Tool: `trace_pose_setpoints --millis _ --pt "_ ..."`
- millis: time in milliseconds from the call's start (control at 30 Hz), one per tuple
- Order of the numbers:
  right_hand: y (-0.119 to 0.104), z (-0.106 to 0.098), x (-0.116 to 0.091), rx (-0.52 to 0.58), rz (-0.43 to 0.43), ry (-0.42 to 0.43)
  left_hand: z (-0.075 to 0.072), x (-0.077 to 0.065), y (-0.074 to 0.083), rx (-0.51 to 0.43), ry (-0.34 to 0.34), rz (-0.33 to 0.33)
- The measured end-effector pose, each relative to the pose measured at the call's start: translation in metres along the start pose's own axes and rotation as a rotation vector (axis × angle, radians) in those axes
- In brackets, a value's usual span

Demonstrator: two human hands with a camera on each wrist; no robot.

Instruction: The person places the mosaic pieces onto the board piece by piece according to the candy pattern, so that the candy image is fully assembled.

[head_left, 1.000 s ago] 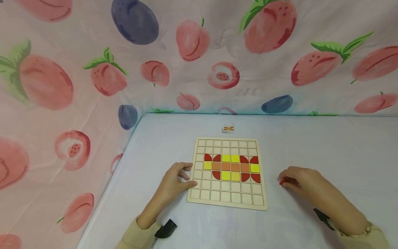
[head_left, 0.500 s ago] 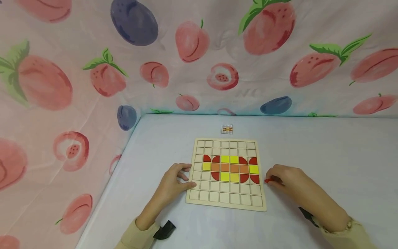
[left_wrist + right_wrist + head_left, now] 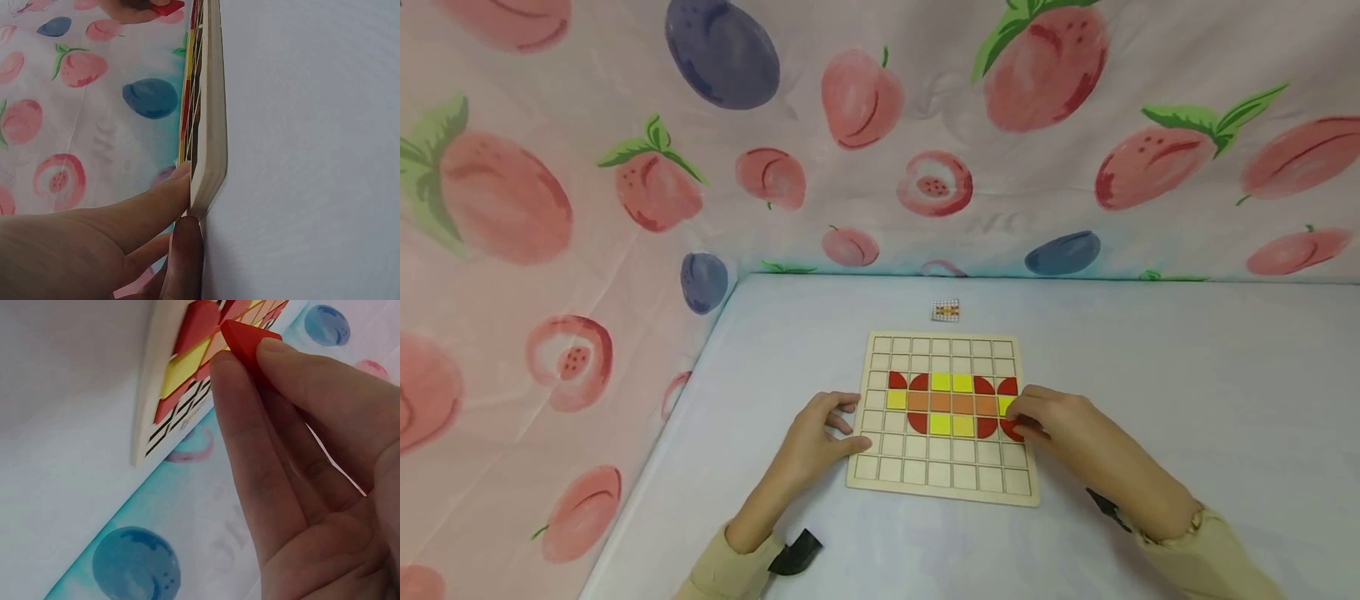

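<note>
A square wooden grid board (image 3: 940, 492) lies on the table, with red quarter-round, yellow and orange tiles set in its middle rows. My left hand (image 3: 816, 437) rests at the board's left edge, thumb and forefinger touching the rim apart from each other. Over the board's right edge, my right hand (image 3: 1063, 421) pinches a small red quarter-round tile (image 3: 250, 345) between thumb and fingertips. In the right wrist view that tile is held off the board, tilted. From the head view, the right fingers partly cover the yellow tile (image 3: 1004, 406) and a red one at that edge.
Behind the board lies a small printed pattern card (image 3: 946, 311) with a similar coloured grid. A fruit-print cloth (image 3: 835, 200) hangs at the back and left of the white table (image 3: 1180, 358). Dark straps (image 3: 796, 552) show near both wrists.
My right hand has moved left with the red tile, from the table beside the board to over its right edge. The left hand stays at the left rim.
</note>
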State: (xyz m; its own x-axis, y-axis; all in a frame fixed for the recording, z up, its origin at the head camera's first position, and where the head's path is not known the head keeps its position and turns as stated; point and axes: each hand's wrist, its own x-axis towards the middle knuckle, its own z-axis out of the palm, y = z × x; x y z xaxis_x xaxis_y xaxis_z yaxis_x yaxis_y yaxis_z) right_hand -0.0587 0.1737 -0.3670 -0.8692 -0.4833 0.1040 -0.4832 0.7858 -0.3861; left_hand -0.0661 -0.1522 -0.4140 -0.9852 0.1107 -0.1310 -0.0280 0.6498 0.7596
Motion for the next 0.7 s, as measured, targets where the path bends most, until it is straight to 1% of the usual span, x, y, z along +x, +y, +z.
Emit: trace_pose_setpoints --millis 167,267,433,567,700 --pt "-0.008 0.003 0.007 0.016 -0.046 0.02 0.0 0.0 0.001 0.002 0.0 -0.006" --pt "-0.013 0.004 0.011 0.021 -0.054 0.022 0.0 0.0 0.001 -0.002 0.006 -0.007" --pt "-0.024 0.007 0.019 -0.014 -0.053 0.025 0.0 0.0 0.001 -0.009 0.003 -0.005" --pt "-0.03 0.013 0.027 -0.06 -0.09 0.049 -0.001 0.001 0.0 -0.011 0.001 -0.008" --pt "-0.037 0.018 0.036 -0.029 -0.121 0.05 0.0 0.001 -0.002 -0.012 -0.001 -0.004"
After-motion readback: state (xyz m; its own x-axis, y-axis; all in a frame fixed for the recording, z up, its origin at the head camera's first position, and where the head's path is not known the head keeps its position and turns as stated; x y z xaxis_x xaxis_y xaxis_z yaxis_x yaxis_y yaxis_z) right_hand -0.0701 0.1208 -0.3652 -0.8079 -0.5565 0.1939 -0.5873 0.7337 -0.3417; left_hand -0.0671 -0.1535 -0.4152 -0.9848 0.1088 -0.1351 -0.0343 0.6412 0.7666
